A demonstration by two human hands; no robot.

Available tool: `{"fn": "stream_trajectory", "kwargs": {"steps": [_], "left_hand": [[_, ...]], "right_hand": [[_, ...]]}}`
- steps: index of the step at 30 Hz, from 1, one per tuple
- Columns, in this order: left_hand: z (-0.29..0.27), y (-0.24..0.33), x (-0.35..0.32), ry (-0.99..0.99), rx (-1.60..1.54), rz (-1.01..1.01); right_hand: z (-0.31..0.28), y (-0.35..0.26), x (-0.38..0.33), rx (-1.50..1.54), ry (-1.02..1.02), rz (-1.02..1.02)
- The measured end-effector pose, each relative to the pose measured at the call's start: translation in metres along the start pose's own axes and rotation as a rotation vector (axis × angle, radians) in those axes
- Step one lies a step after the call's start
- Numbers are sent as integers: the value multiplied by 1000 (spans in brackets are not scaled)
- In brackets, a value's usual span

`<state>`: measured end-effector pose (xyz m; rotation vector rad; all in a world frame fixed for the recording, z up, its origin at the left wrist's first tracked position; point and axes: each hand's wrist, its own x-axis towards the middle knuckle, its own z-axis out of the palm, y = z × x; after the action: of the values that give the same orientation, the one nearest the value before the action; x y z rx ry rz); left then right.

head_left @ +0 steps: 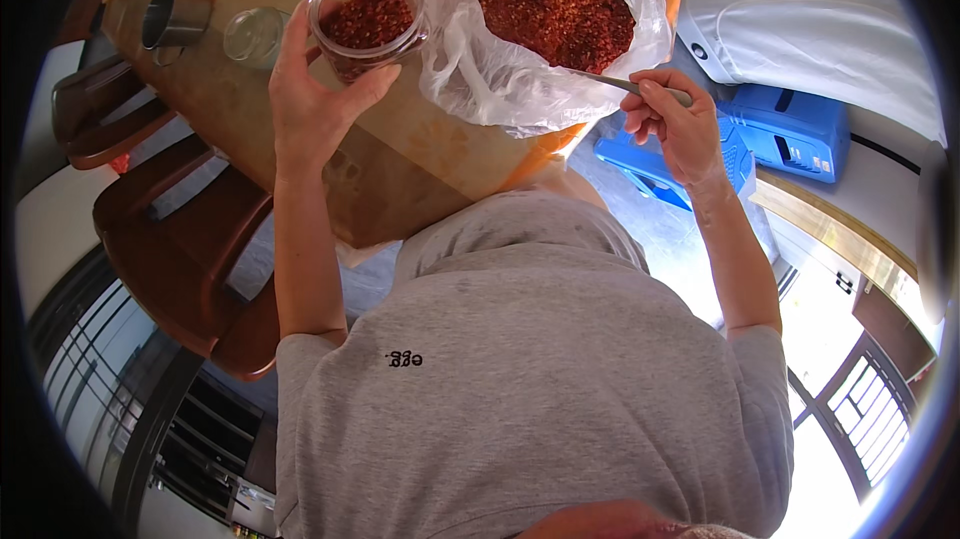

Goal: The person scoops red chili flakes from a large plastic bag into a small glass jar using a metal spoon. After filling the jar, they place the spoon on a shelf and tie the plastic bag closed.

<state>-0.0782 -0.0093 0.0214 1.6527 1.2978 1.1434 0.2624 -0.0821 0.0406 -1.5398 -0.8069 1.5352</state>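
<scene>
My left hand [312, 89] grips a clear plastic jar [368, 19] partly filled with red chili flakes, held tilted over the table beside the bag. My right hand [672, 124] is closed on the handle of a metal spoon [628, 86]; its bowl is buried in the flakes, out of sight. An open clear plastic bag [490, 79] holds a large heap of red chili flakes [548, 1] and lies on the wooden table [400, 179].
A metal cup [172, 17] and a clear glass lid [254, 35] stand on the table's left part. Brown wooden chairs [175, 239] sit at the left. A blue plastic stool [770, 134] and a white appliance [810, 29] are at the right.
</scene>
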Motion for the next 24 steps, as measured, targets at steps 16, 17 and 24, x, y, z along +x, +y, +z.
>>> {"fn": "stream_trajectory", "kwargs": {"steps": [16,17,24], "left_hand": [[25,21,31,-135,290,145],[28,20,32,-147,320,147],[38,23,39,-250,363,87]], "right_hand": [[-18,-19,7,228,130,-120],[-19,-22,6,231,130,-126],[-25,-53,-4,182,107,-220]]}}
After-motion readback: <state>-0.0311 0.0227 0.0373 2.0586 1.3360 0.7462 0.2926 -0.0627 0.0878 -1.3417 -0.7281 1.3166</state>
